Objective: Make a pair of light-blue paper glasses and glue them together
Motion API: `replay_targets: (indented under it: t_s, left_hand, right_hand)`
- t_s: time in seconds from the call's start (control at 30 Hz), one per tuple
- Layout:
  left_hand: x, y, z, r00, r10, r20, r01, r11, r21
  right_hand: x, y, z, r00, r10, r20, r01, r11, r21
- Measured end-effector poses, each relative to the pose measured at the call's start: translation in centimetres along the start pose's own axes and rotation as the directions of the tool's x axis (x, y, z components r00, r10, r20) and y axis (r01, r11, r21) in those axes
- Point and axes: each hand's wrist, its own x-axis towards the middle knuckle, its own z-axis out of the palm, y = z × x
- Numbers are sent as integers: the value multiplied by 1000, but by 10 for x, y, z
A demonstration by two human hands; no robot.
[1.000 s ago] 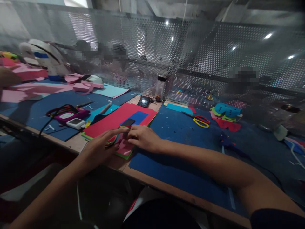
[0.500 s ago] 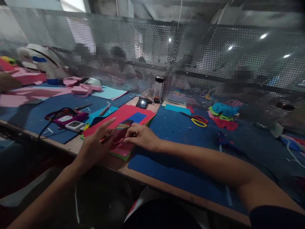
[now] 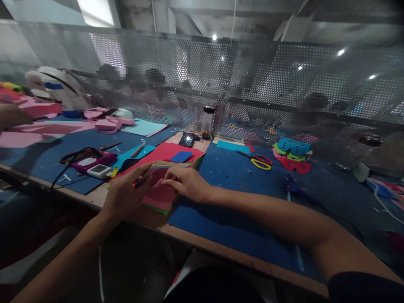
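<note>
A stack of coloured foam sheets [image 3: 164, 195], red and pink on top with green below, lies at the table's near edge. My left hand [image 3: 124, 193] lifts the upper sheets at their near left corner, thumb on top and fingers under them. My right hand [image 3: 186, 183] rests on the lower pink sheet beneath the raised ones, fingers curled and pressed together at the sheet edge. A small blue foam piece [image 3: 181, 157] lies on the raised red sheet.
Scissors with red and yellow handles [image 3: 260, 161] lie on the blue mat [image 3: 240, 210]. A phone [image 3: 187, 139] and a jar [image 3: 207, 122] stand behind the stack. A purple tool with cable [image 3: 90, 162] sits left. Foam cut-outs [image 3: 293, 151] lie right. Perforated metal screen [image 3: 252, 84] behind.
My left hand went from lying flat on the stack to gripping and raising the top sheets. The right hand stayed at the sheet edge underneath.
</note>
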Motion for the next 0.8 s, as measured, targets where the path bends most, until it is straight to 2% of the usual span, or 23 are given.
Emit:
replay_targets:
  t_s: [0.17,0.37,0.5,0.63,0.73,0.8]
  left_hand:
    - [3,-1,1,984,87,-156,-71,992,100]
    - [0,3,0,981,100,-168,-78,988,130]
    - [-4,1,-1,987,40,-154,-15,987,161]
    - [-4,-7,4,991,-10,-134,40,975,220]
    - [-5,-16,9,996,-25,-88,46,966,253]
    - [-12,-19,4,996,-51,-76,70,960,271]
  right_hand:
    - [-7,-1,-7,999,5,-37,-5,1000,-13]
    - [-21,3,-31,984,56,-172,-44,997,71]
    - [-35,9,-57,954,113,-278,-93,992,85]
    - [-46,15,-87,916,176,-359,-155,984,88]
    - [-51,17,-107,902,208,-378,-153,973,171]
    - [-54,15,-119,887,230,-399,-137,959,249]
